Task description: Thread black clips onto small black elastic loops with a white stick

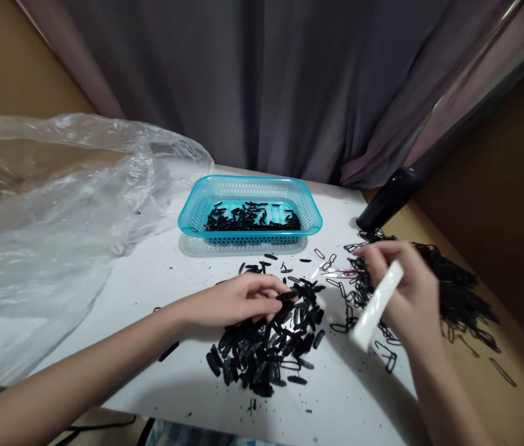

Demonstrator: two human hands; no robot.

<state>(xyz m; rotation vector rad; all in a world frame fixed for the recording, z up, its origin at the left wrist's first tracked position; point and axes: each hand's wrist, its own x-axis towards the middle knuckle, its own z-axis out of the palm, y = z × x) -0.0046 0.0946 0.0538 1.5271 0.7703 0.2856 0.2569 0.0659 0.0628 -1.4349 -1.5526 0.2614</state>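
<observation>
My left hand rests over a heap of small black oval pieces on the white tabletop. Thumb and fingers pinch one black oval piece. To the right, my right hand is closed around a flat white strip-like tool, which slants down and left out of the grip and is somewhat blurred. Its fingertips are over black wire loops piled on the right; whether they touch any I cannot tell. A thin pinkish metal tool lies just left of these fingertips.
A blue perforated basket holding more black pieces stands behind the heap. Crumpled clear plastic covers the left side. A dark cylindrical object stands at the back right, before a grey curtain. Loose loops and black crumbs are scattered about.
</observation>
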